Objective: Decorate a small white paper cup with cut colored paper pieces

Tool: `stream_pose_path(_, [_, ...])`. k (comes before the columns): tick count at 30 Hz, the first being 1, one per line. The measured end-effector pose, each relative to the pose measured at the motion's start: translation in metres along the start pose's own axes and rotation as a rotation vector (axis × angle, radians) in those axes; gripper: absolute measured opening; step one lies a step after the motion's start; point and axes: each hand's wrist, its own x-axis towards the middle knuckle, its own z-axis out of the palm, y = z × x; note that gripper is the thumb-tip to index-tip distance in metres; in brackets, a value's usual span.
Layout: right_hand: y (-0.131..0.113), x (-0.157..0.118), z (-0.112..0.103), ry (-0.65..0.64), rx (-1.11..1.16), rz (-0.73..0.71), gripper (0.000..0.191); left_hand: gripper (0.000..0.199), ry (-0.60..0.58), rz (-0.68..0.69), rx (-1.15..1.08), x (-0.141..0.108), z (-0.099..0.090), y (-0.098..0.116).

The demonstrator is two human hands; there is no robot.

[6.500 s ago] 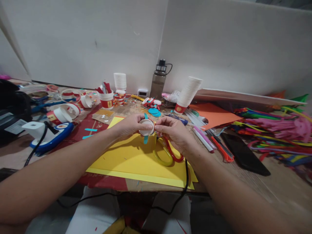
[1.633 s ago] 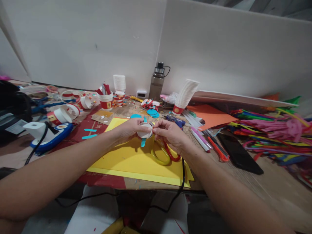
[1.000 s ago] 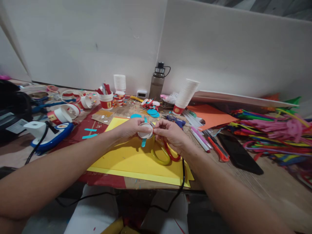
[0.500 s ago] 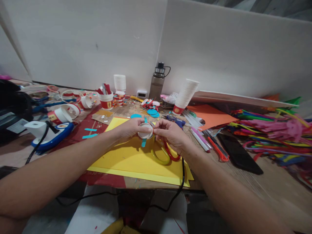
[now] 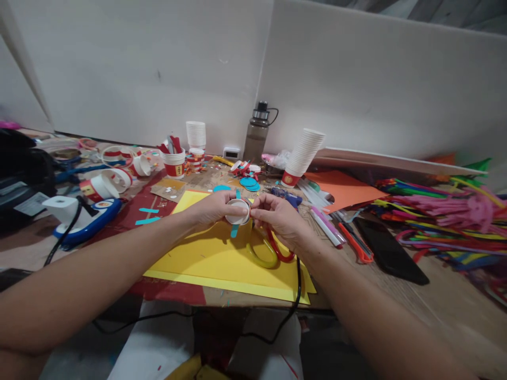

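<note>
the left hand (image 5: 216, 210) holds a small round white paper piece (image 5: 236, 218) above the yellow paper (image 5: 206, 258), thumb laid flat across its face and the other fingers curled behind it. the right hand (image 5: 277, 215) has thumb and forefinger drawn together in a tight pinch at the piece's right edge; exactly what lies between those tips is too small to tell. the left grip probably serves to steady the piece while the right fingertips work on its rim. a blue strip (image 5: 234, 230) sticks out past the near side, and another pokes out at the far side, both free of the thumb.

scissors (image 5: 274, 247) with yellow and red handles lie just under the right hand, their handles toward the near side, likely left there for easy reach, though they crowd the space below the wrist. beyond the hands lie blue discs (image 5: 249, 184) and a glue gun (image 5: 291, 197). a black cable (image 5: 299, 279) hangs over the near table edge, where a forearm could snag it. pens (image 5: 327, 227) and a phone (image 5: 392, 250) lie to the right.
</note>
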Motion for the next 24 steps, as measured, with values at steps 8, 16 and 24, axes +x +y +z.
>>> stream_pose_path(8, [-0.0007,-0.0015,0.0005,-0.006,-0.007,-0.017,0.026,0.044,-0.001,-0.018,-0.001,-0.0017,0.0013,0.0028])
stream_pose_path(16, [-0.0008,-0.0016,0.0011,0.004,-0.005,0.002,0.028,0.042,-0.011,0.006,0.013,0.0003,-0.0008,-0.0010])
stream_pose_path(24, [-0.0012,-0.0010,0.0015,0.006,-0.012,0.006,0.029,0.039,-0.004,0.008,0.032,-0.0010,-0.0002,0.0012])
